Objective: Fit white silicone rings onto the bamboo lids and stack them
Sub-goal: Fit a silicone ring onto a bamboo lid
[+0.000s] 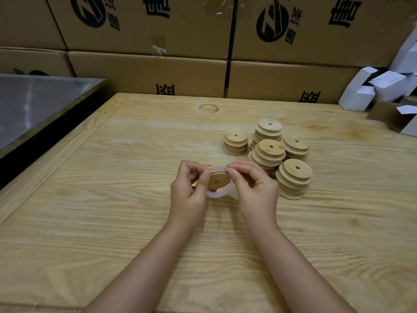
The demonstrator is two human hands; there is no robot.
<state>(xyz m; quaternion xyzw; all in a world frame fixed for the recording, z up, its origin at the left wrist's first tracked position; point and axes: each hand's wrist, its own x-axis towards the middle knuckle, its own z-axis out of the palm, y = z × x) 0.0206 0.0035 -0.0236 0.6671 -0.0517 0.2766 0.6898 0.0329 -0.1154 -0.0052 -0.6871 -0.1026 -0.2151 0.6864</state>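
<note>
Just above the tabletop (112, 177), the left hand (189, 188) grips the lid (218, 181); the right hand (255, 188) pinches the ring (217, 194) at the top rim. Best keep that seated and ease the slack loop down. Stacks (282, 154) stand near.

A pale wooden tabletop (112, 199) bore a faint round stain (208, 108) near its far edge. Brown cardboard boxes (146, 71) with black print stood stacked behind it. Small white boxes (383, 86) lay heaped at the far right, above an open brown carton (388, 116). A shiny metal sheet (33, 105) sat to the left.
</note>
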